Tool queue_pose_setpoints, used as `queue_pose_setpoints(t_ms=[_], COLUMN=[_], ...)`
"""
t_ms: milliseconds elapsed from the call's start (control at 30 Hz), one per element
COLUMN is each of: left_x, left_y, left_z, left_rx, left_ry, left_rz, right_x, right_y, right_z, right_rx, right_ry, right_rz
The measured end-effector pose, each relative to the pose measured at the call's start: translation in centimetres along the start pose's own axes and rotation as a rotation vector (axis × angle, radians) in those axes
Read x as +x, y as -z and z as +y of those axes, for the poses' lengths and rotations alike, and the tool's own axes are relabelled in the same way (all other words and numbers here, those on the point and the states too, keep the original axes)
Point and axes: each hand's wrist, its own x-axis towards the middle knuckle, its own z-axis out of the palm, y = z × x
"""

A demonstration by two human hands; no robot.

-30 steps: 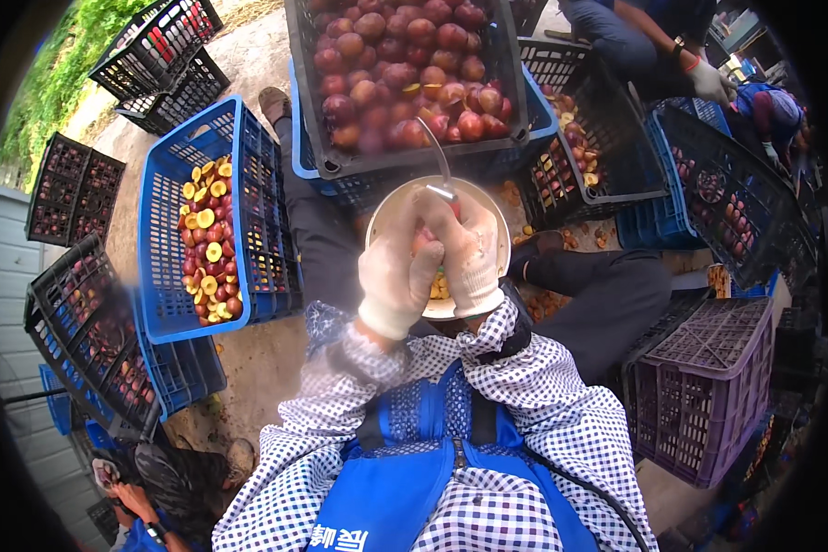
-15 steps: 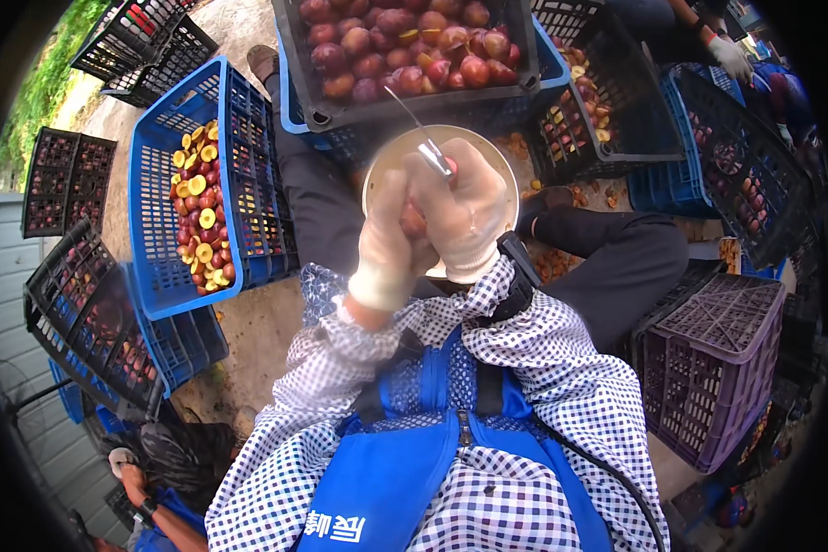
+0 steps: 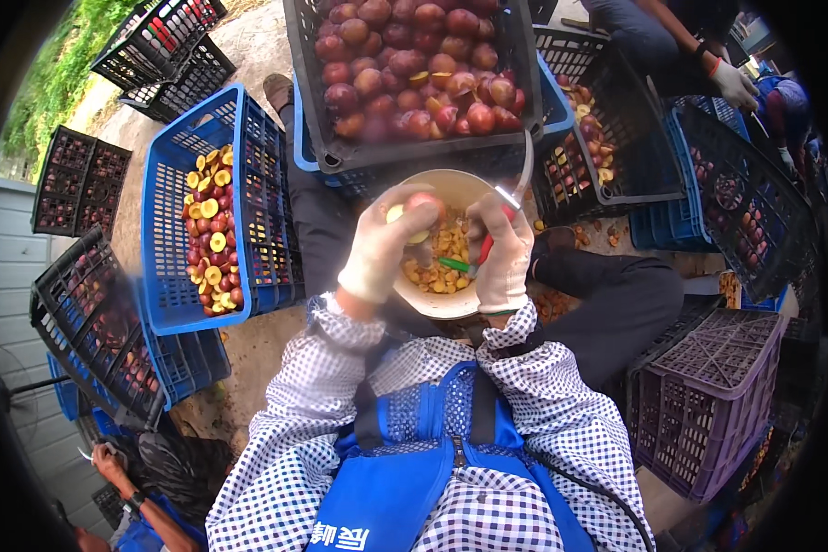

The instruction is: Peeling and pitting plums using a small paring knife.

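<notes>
My left hand (image 3: 374, 247), in a pale glove, is closed round a cut plum (image 3: 422, 202) whose yellow flesh shows at one side. In my gloved right hand (image 3: 508, 267) is a knife (image 3: 527, 167), with a red and green handle and a curved blade pointing up and away. Both hands are over a cream bowl (image 3: 454, 180) between my legs. Yellow-brown plum pits (image 3: 451, 245) lie inside it. Just beyond the bowl, a black crate (image 3: 414, 158) holds many whole plums (image 3: 405, 63) and rests on a blue crate (image 3: 305, 152).
At the left stands a blue crate (image 3: 151, 267) of halved plums (image 3: 213, 230). A black crate (image 3: 649, 175) with cut plums is at the far right, and a purple crate (image 3: 699, 414) sits at the near right. Co-workers' hands (image 3: 734, 86) show at the upper right and lower left.
My hands, earlier together with the blade pointing up-left, have moved apart. The left keeps the plum, now showing cut flesh; the right has swung the knife to the right. The bowl's contents now show.
</notes>
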Motion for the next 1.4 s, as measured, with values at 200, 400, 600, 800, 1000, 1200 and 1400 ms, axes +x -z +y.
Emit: queue_pose_setpoints(t_ms=[200, 400, 600, 800, 1000, 1200, 1400], left_x=[-0.6, -5.4, 9.4, 19.5, 21.7, 23.7, 15.1], left_y=[12.7, 22.0, 5.7, 0.3, 2.0, 3.0, 3.3], left_z=[5.5, 5.0, 5.3, 1.4, 7.8, 8.9, 7.3], left_rx=[0.403, 1.013, 1.343, 1.314, 1.676, 1.702, -0.268], left_ry=[-0.447, -0.041, -0.651, -0.565, -0.610, -0.518, -0.044], left_rz=[0.823, 1.057, 0.517, 0.130, 0.274, 0.065, -0.213], right_x=[-0.3, -0.6, -0.4, -0.5, -0.3, -0.2, 0.6], right_y=[6.5, 5.3, 6.1, 5.5, 5.7, 5.0, 7.2], right_z=[0.7, 0.7, 2.4, 1.5, 2.6, 3.9, 5.6], right_rx=[0.093, 0.012, -0.287, -0.247, -0.205, -0.200, -0.304], right_ry=[-0.080, -0.083, -0.079, -0.201, -0.247, -0.238, 0.119], right_rz=[0.119, -0.002, -0.017, 0.027, 0.033, -0.073, -0.265])
